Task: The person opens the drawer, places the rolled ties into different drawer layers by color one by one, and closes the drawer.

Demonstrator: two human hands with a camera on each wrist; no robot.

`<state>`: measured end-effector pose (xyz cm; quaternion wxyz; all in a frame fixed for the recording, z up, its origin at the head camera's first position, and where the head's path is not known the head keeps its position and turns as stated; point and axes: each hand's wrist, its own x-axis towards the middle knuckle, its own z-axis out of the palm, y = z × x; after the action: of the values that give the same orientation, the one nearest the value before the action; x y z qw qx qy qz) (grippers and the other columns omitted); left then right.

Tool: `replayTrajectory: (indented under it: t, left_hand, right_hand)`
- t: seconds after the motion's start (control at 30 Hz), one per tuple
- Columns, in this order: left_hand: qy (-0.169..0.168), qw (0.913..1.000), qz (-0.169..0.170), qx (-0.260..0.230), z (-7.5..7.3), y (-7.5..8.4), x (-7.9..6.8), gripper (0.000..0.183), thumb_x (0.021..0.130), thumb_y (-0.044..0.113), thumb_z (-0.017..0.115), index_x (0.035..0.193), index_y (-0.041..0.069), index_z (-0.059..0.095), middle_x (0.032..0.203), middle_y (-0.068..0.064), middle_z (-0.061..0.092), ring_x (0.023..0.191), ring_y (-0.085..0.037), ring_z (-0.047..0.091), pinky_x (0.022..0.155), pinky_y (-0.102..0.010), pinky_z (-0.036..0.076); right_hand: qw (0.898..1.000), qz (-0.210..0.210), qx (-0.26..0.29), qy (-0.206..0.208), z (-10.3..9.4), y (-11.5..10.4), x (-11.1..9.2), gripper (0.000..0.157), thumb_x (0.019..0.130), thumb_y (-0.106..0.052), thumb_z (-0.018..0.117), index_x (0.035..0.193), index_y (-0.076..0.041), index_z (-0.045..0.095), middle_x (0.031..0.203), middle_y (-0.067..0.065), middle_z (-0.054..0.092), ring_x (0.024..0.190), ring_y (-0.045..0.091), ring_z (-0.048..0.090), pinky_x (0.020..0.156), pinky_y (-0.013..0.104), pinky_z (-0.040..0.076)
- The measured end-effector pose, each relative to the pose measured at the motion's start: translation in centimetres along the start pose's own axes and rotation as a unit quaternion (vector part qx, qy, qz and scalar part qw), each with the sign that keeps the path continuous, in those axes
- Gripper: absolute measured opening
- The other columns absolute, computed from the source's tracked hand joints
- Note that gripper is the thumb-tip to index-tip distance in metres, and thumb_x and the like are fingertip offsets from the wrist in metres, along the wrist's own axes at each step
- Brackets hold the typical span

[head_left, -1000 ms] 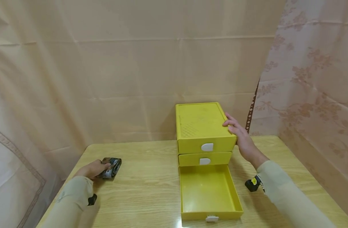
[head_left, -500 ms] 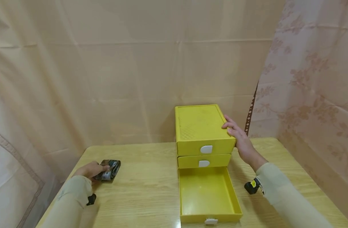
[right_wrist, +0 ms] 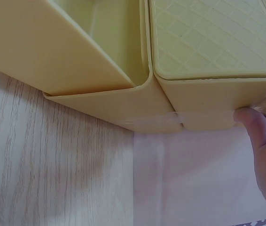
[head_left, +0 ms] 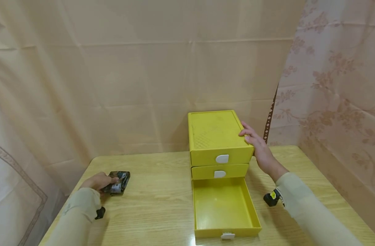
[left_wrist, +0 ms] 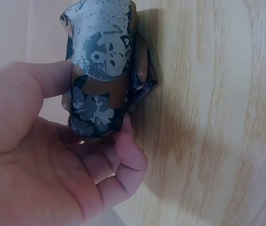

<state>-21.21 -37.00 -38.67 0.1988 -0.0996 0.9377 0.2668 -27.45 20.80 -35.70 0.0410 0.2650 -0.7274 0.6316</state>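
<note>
At the left of the table, my left hand (head_left: 96, 181) holds a folded piece of patterned, silky cloth (head_left: 121, 182), thumb on one side and fingers on the other. Up close in the left wrist view, the cloth (left_wrist: 97, 70) shows grey and dark flower shapes on brown. My right hand (head_left: 263, 155) rests against a yellow drawer unit (head_left: 216, 128), fingertips over its top right edge. In the right wrist view a digit (right_wrist: 253, 122) presses on the unit's side wall. The lowest drawer (head_left: 224, 205) is pulled far out, with nothing in it.
The two upper drawers, each with a white handle (head_left: 222, 159), are pushed in. The wooden table (head_left: 156, 191) spreads between the cloth and the unit. A beige curtain (head_left: 138, 82) hangs behind, and a floral one (head_left: 335, 95) hangs at the right.
</note>
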Motion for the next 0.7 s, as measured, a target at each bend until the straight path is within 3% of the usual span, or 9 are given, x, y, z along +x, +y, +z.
replayTrajectory:
  t: [0.03, 0.17, 0.27, 0.33, 0.4, 0.47, 0.57, 0.7]
  left_hand:
    - [0.0, 1.0, -0.002, 0.002, 0.0, 0.0, 0.0, 0.047, 0.094, 0.038, 0.056, 0.093, -0.009, 0.054, 0.101, -0.024, 0.055, 0.08, -0.03, 0.051, 0.067, -0.036, 0.044]
    - [0.003, 0.9998, -0.001, 0.017, -0.1, 0.4, -0.2, 0.058, 0.094, 0.039, 0.054, 0.107, -0.017, 0.052, 0.115, -0.039, 0.049, 0.096, -0.043, 0.052, 0.077, -0.045, 0.046]
    - [0.004, 0.9996, -0.007, 0.027, 0.0, 0.6, -0.4, 0.079, 0.094, 0.042, 0.054, 0.128, -0.027, 0.032, 0.131, -0.046, 0.033, 0.116, -0.056, 0.04, 0.088, -0.056, 0.042]
    - [0.002, 0.9994, -0.016, 0.03, 0.1, 0.7, -0.4, 0.083, 0.094, 0.043, 0.053, 0.131, -0.027, 0.027, 0.134, -0.046, 0.028, 0.12, -0.059, 0.033, 0.092, -0.06, 0.039]
    - [0.005, 0.9988, -0.017, 0.045, 0.2, 0.9, -0.4, 0.08, 0.094, 0.041, 0.053, 0.13, -0.027, 0.03, 0.133, -0.046, 0.03, 0.119, -0.059, 0.034, 0.091, -0.06, 0.039]
    - [0.011, 0.9983, -0.016, 0.056, 0.2, 1.0, -0.3, 0.072, 0.094, 0.038, 0.052, 0.127, -0.024, 0.038, 0.131, -0.046, 0.033, 0.116, -0.057, 0.04, 0.089, -0.058, 0.041]
    - [0.02, 0.9975, -0.018, 0.066, 0.1, 1.4, -0.2, 0.067, 0.093, 0.036, 0.052, 0.123, -0.023, 0.043, 0.128, -0.045, 0.038, 0.112, -0.055, 0.045, 0.086, -0.057, 0.043]
    - [0.016, 0.998, -0.032, 0.053, 0.2, 1.8, -0.2, 0.075, 0.094, 0.038, 0.052, 0.129, -0.026, 0.033, 0.132, -0.045, 0.033, 0.117, -0.058, 0.038, 0.09, -0.06, 0.041]
  right_hand:
    - [1.0, 0.0, 0.002, 0.0, 0.0, 0.0, 0.0, 0.034, 0.104, -0.033, 0.034, 0.116, -0.004, 0.047, 0.158, -0.007, 0.013, 0.143, 0.019, 0.005, 0.107, 0.06, 0.007]
    - [1.0, 0.001, 0.007, 0.006, 0.0, 0.1, -0.1, 0.033, 0.104, -0.032, 0.034, 0.115, -0.004, 0.047, 0.158, -0.004, 0.013, 0.143, 0.019, 0.006, 0.107, 0.06, 0.007]
    - [1.0, 0.001, 0.016, 0.007, 0.1, 0.3, -0.2, 0.032, 0.104, -0.032, 0.034, 0.115, -0.004, 0.047, 0.158, -0.002, 0.012, 0.143, 0.019, 0.007, 0.107, 0.058, 0.01]
    - [1.0, -0.002, 0.019, 0.007, 0.1, 0.4, -0.2, 0.031, 0.104, -0.031, 0.034, 0.114, -0.005, 0.047, 0.158, -0.001, 0.012, 0.143, 0.019, 0.007, 0.107, 0.059, 0.009]
    - [1.0, -0.005, 0.024, 0.005, 0.1, 0.3, -0.2, 0.029, 0.104, -0.03, 0.034, 0.114, -0.005, 0.047, 0.158, -0.001, 0.012, 0.143, 0.019, 0.007, 0.108, 0.053, 0.013]
    - [0.999, -0.003, 0.031, 0.008, 0.2, 0.2, 0.0, 0.028, 0.104, -0.029, 0.035, 0.113, -0.007, 0.048, 0.158, 0.0, 0.012, 0.143, 0.022, 0.009, 0.106, 0.046, 0.026]
    - [0.999, -0.001, 0.032, 0.008, 0.1, 0.1, 0.1, 0.028, 0.104, -0.03, 0.035, 0.114, -0.007, 0.048, 0.158, -0.001, 0.012, 0.142, 0.022, 0.01, 0.103, 0.043, 0.03]
    - [1.0, -0.003, 0.02, 0.005, 0.0, 0.0, 0.2, 0.03, 0.104, -0.031, 0.035, 0.114, -0.006, 0.048, 0.158, -0.003, 0.012, 0.143, 0.019, 0.009, 0.106, 0.049, 0.019]
